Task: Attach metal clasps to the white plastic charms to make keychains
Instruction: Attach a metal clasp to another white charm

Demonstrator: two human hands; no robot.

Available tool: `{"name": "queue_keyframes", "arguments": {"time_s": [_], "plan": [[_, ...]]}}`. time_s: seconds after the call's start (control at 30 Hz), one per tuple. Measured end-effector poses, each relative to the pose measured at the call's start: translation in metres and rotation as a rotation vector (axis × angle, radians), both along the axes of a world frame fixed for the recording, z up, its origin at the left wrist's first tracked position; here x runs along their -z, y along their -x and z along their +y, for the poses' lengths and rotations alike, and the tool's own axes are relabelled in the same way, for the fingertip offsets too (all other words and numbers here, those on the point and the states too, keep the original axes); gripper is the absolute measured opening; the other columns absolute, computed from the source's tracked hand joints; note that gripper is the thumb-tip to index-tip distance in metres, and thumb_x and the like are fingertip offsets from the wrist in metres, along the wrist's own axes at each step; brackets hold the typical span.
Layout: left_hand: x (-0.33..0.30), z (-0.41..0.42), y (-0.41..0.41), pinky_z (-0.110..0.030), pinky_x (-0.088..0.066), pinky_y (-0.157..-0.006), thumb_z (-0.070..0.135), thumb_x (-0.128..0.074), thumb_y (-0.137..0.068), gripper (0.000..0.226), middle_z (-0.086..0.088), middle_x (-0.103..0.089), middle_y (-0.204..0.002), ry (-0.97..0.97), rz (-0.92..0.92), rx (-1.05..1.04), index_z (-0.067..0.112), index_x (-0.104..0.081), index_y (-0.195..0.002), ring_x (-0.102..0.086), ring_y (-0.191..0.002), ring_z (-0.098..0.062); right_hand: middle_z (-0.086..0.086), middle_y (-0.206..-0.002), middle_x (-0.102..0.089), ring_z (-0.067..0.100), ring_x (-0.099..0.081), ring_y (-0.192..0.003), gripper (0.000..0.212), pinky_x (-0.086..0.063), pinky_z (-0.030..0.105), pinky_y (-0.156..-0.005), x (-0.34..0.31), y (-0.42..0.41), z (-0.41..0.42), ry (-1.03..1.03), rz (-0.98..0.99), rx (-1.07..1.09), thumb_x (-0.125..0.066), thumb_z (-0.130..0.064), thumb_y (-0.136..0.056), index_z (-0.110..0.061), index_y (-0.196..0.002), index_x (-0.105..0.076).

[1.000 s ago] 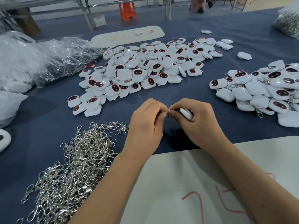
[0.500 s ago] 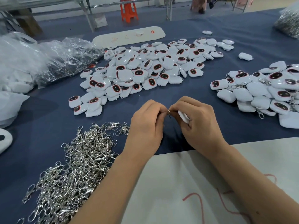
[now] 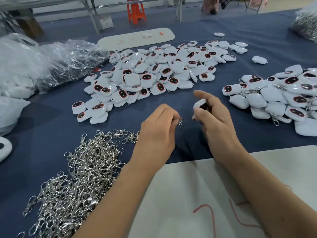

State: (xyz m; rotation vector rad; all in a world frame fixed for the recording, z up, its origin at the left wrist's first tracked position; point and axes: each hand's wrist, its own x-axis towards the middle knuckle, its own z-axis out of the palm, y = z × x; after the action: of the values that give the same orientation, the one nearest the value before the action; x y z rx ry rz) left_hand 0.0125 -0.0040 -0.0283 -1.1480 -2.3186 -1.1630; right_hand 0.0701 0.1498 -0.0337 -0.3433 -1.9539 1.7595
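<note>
A single metal clasp [image 3: 181, 121] is pinched at the fingertips of the left hand [image 3: 158, 130], with its ring end protruding to the right. One white charm [image 3: 201, 107] is held in the right hand [image 3: 215, 121] between the thumb and the curled fingers, while the index finger is extended forward; the dark face of the charm is turned toward the camera. A clear gap is seen between clasp and charm, so the two are judged not yet joined.

Unfinished charms are heaped in the middle pile [image 3: 154, 74] on the blue table [image 3: 51, 121]; charms already fitted with clasps lie in the pile at the right [image 3: 277, 95]. Loose clasps are heaped at the lower left [image 3: 72, 182].

For the step to be done well, the small loop on the charm's edge should be turned toward the clasp; its position cannot be told here. The ring is best kept steady in the pinch while the loop is threaded on. Care is advised, since a small smooth charm may slip when rotated by thumb alone.
</note>
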Motion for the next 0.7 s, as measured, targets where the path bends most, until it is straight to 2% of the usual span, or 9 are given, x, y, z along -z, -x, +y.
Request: {"name": "queue_keyframes", "arguments": {"time_s": [0.07, 0.17, 0.27, 0.5, 0.63, 0.7], "plan": [[0.0005, 0.0009, -0.0007, -0.045, -0.044, -0.069, -0.003, -0.056, -0.099, 0.013, -0.005, -0.056, -0.086, 0.028, -0.014, 0.003, 0.001, -0.060, -0.088, -0.050, -0.074, -0.026, 0.011, -0.116, -0.065, 0.014, -0.067, -0.096, 0.027, -0.054, 0.031, -0.092, 0.0017, 0.0022, 0.0011, -0.001, -0.023, 0.024, -0.059, -0.013, -0.105, -0.021, -0.130, -0.063], [0.0010, 0.0009, -0.0011, -0.047, -0.044, -0.070, -0.004, -0.056, -0.099, 0.013, -0.006, -0.056, -0.087, 0.059, -0.026, 0.014, 0.002, -0.060, -0.088, -0.050, -0.074, -0.027, -0.006, -0.098, -0.075, 0.004, -0.070, -0.088, 0.013, -0.054, 0.019, -0.081, 0.0029, 0.0033, -0.0002, -0.064, 0.006, 0.086, -0.066, -0.016, -0.102, -0.022, -0.112, -0.072], [0.0007, 0.0008, -0.0017, -0.047, -0.044, -0.069, -0.004, -0.055, -0.098, 0.013, -0.005, -0.056, -0.087, 0.081, -0.028, 0.021, 0.003, -0.060, -0.088, -0.051, -0.075, -0.027, -0.006, -0.094, -0.075, 0.005, -0.068, -0.083, 0.006, -0.053, 0.020, -0.076, 0.0048, 0.0039, 0.0013, -0.009, 0.027, 0.124, -0.071, -0.019, -0.099, -0.021, -0.104, -0.071], [-0.0001, 0.0019, -0.0029, -0.047, -0.043, -0.065, -0.007, -0.056, -0.096, 0.015, -0.004, -0.053, -0.084, 0.106, -0.015, 0.035, 0.003, -0.057, -0.085, -0.047, -0.071, -0.027, 0.005, -0.075, -0.072, 0.011, -0.062, -0.053, 0.029, -0.048, 0.021, -0.047, 0.0046, 0.0021, -0.0010, 0.003, 0.000, 0.189, -0.083, -0.023, -0.087, -0.013, -0.086, -0.056], [0.0017, 0.0031, -0.0041, -0.048, -0.043, -0.067, -0.005, -0.056, -0.096, 0.012, -0.005, -0.055, -0.087, 0.121, -0.031, 0.023, 0.003, -0.059, -0.088, -0.049, -0.073, -0.028, 0.005, -0.071, -0.072, 0.013, -0.059, -0.052, 0.032, -0.048, 0.030, -0.050, 0.0050, 0.0022, -0.0010, -0.034, -0.033, 0.197, -0.083, -0.028, -0.086, -0.015, -0.084, -0.054], [0.0024, 0.0035, -0.0048, -0.047, -0.043, -0.068, -0.004, -0.056, -0.096, 0.011, -0.005, -0.057, -0.089, 0.124, -0.031, 0.017, 0.003, -0.061, -0.090, -0.050, -0.074, -0.028, 0.003, -0.070, -0.072, 0.008, -0.059, -0.052, 0.033, -0.049, 0.027, -0.051, 0.0051, 0.0021, -0.0012, -0.074, -0.050, 0.211, -0.083, -0.029, -0.086, -0.016, -0.084, -0.053]]}}
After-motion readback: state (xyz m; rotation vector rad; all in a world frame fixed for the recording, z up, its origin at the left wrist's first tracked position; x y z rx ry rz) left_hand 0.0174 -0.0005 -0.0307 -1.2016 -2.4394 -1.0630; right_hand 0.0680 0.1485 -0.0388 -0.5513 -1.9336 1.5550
